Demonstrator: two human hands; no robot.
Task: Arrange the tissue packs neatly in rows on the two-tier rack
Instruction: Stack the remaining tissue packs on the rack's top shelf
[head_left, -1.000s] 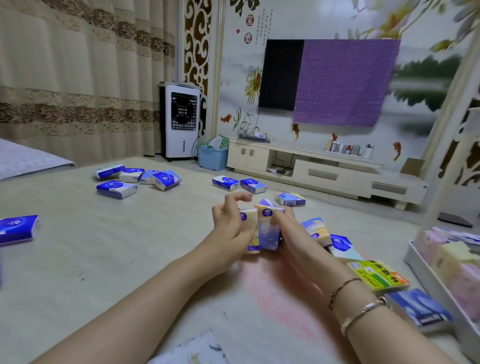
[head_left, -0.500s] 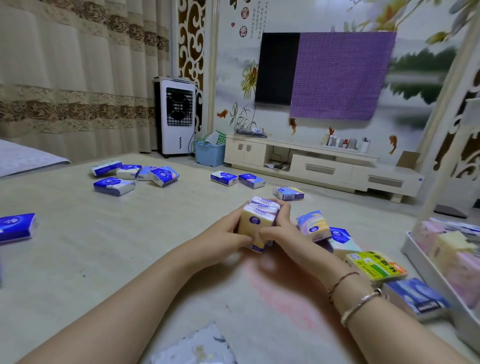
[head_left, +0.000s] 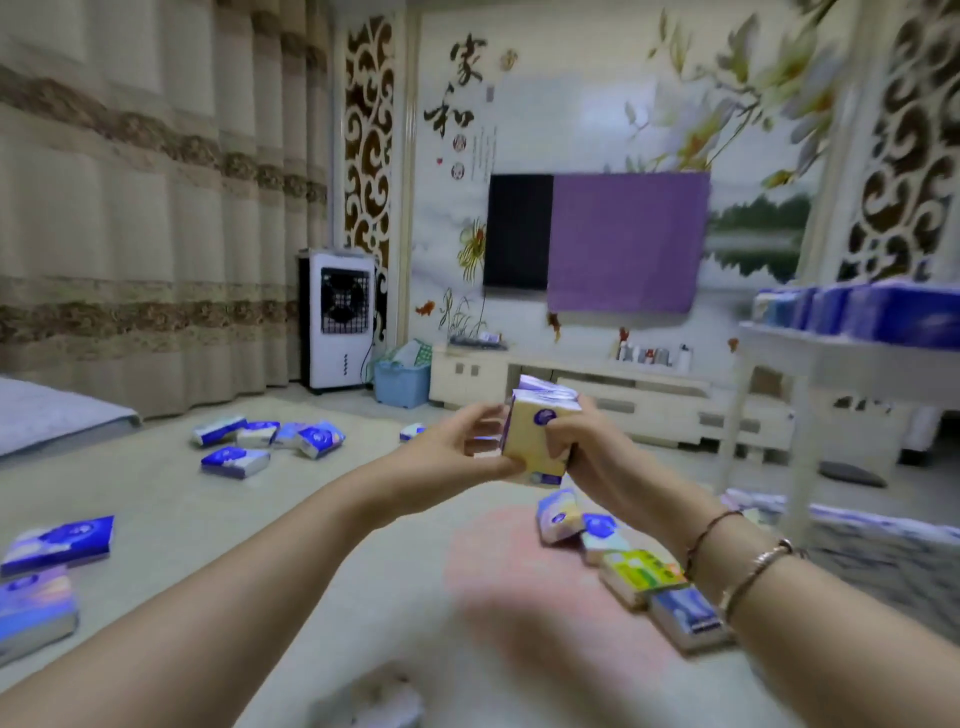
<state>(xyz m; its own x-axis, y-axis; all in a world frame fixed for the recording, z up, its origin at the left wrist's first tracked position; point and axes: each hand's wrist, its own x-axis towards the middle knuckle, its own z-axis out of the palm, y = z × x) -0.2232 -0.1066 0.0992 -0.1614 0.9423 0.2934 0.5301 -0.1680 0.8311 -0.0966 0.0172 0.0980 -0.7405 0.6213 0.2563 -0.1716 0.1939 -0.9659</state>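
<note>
hands: a bundle of tissue packs (head_left: 537, 436) is being gripped upright, long axis vertical, between left hand (head_left: 457, 457) and right hand (head_left: 592, 447), above the floor (head_left: 260, 545) | bundle count unclear | rack (head_left: 841, 358) at right, blue packs standing on upper tier | four loose packs lying below right wrist

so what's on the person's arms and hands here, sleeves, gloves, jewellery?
Both forearms are bare, with no sleeves or gloves in view. The left hand and its wrist carry nothing. Below the right hand, the wrist wears two thin bands: a dark cord bracelet and a metallic rose-gold bangle. No rings visible.
</note>
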